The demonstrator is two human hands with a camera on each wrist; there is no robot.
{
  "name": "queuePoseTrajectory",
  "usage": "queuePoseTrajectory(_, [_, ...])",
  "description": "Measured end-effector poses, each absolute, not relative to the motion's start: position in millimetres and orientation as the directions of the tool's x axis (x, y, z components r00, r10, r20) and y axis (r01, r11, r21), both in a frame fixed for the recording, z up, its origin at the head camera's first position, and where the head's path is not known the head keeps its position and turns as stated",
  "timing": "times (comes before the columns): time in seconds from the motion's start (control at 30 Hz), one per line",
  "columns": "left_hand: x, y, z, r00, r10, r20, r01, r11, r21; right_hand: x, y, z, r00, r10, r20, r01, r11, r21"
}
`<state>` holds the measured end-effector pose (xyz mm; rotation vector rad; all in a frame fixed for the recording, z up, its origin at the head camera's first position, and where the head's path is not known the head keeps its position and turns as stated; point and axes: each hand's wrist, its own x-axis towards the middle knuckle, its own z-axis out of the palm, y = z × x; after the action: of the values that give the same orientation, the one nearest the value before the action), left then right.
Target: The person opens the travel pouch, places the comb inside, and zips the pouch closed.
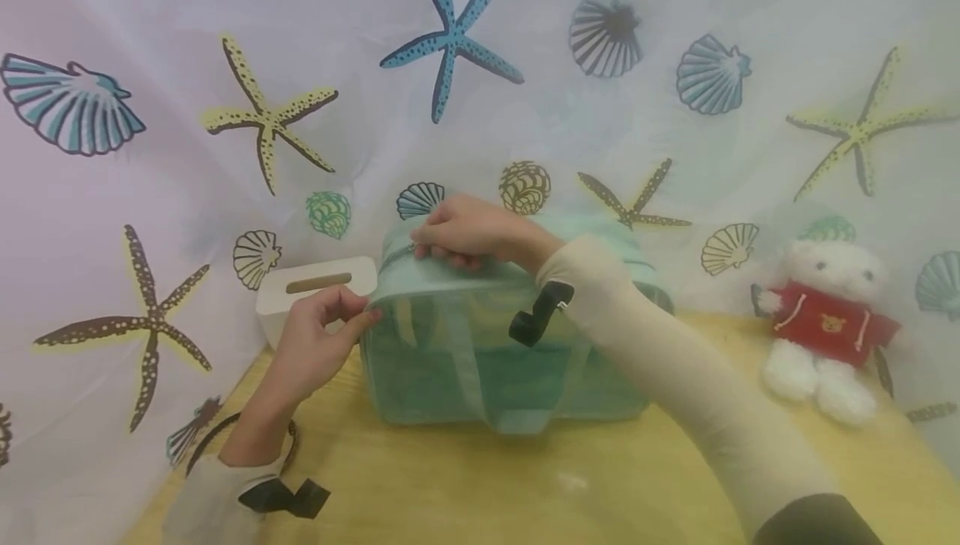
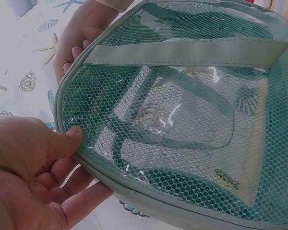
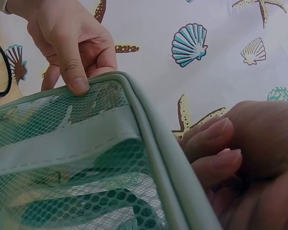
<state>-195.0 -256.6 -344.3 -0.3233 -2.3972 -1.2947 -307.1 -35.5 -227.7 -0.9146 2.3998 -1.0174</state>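
Observation:
A green see-through mesh bag [image 1: 420,387] with a pale strap handle [image 2: 182,53] stands upright on the yellow table. At its upper left corner, my left hand [image 1: 311,353] pinches the piped edge, thumb on the mesh front and fingers behind it, as the left wrist view shows. My right hand [image 1: 480,232] reaches over the bag's top and pinches the zipper pull [image 1: 414,246] near the left end of the zipper. In the right wrist view the right fingers [image 3: 213,160] are curled beside the bag's rim, and the pull itself is hidden there.
A white box with a slotted top [image 1: 276,305] stands behind the left hand. To the right sits a white plush toy [image 1: 832,324] in a red hoodie. A dark headband [image 3: 7,72] lies by the left forearm. A shell-printed sheet [image 1: 480,137] hangs behind the bag.

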Motion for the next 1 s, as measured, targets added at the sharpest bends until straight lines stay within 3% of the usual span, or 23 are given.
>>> queuePoseTrajectory(0.4, [-196.4,-255.1,-342.9,-0.911,0.011,0.412,0.346,0.561,0.752,-309.2,-45.0,-226.8,-0.719,-0.685,-0.117,-0.397,0.543,-0.740])
queuePoseTrajectory(1.0, [-201.8,-255.0,-342.6,-0.880,0.061,0.471,0.434,0.509,0.743,-307.4,-69.8,-228.0,-0.683,-0.700,-0.209,-0.377,0.583,-0.719])
